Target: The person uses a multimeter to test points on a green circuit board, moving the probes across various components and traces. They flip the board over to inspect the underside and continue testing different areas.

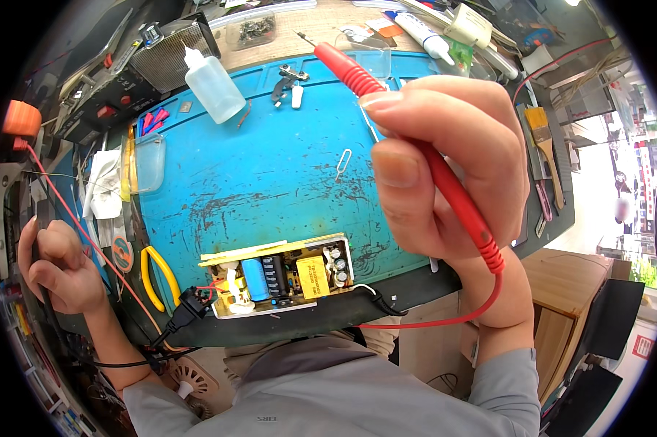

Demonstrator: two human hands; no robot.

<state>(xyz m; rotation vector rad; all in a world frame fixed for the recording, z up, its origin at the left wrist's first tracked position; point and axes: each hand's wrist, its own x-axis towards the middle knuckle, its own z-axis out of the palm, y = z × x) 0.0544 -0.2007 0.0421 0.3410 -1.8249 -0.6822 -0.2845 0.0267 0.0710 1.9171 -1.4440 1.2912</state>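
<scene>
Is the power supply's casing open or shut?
Open: the power supply shows its inside, with the blue cylinder and yellow block exposed.

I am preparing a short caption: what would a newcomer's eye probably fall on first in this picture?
Most likely the slim red plastic test probe, raised in the person's right hand, right of centre. Next, perhaps, comes the long open-cased circuit unit with blue, black and yellow parts, at the near edge of the scuffed blue mat. The translucent white squeeze bottle is toward the mat's far left.
</scene>
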